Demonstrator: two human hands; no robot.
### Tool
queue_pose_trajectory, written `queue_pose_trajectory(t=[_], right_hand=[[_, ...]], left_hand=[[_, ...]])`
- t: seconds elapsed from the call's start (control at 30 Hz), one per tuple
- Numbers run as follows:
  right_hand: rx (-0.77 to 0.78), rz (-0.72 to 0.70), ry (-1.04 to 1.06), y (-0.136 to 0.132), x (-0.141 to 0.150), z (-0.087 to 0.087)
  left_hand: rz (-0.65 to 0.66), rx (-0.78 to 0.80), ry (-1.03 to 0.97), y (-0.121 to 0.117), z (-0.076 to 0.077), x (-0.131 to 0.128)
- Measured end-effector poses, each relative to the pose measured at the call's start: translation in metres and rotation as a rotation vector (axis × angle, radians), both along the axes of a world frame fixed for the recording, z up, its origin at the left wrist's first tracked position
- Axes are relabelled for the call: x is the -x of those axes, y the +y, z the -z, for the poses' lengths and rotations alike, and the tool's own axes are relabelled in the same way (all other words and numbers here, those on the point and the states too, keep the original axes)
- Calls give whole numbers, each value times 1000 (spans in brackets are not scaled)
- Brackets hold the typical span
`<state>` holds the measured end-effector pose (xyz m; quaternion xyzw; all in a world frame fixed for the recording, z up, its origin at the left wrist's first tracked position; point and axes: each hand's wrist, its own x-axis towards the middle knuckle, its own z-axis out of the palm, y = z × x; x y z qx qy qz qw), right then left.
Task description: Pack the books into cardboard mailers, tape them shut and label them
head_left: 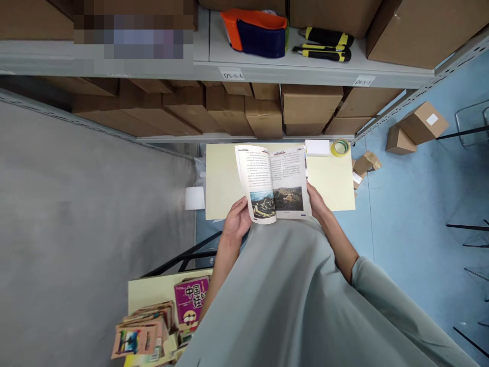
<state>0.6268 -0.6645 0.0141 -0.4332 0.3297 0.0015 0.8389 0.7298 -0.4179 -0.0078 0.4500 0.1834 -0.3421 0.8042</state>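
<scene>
An open book (289, 171) with printed text and a landscape photo on each page is held up in front of my body, over a pale yellow table (221, 178). My left hand (237, 218) grips its lower left edge, thumb on the page side. On the other edge, my right hand (316, 200) holds the right page, its fingers mostly hidden behind the book. Behind the book's upper right corner lie a white box or paper stack (317, 148) and a roll of yellow-green tape (340, 148).
Ahead stands a metal shelf (260, 75) with cardboard boxes (313, 104), an orange and navy object (260, 35) and utility knives (326, 46). At lower left, a second table (139, 293) bears stacked books (141, 334). More boxes (420, 122) sit on the blue floor (408, 193) at right.
</scene>
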Motion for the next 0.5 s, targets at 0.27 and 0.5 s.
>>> queue_pose_trajectory(t=[0.27,0.5], right_hand=[[-12,-20,17,-1,0,-2],[-11,-14,17,-2,1,7]], left_hand=[[18,-2,6,-3,-1,0],[36,-18,46,-2,-4,0]])
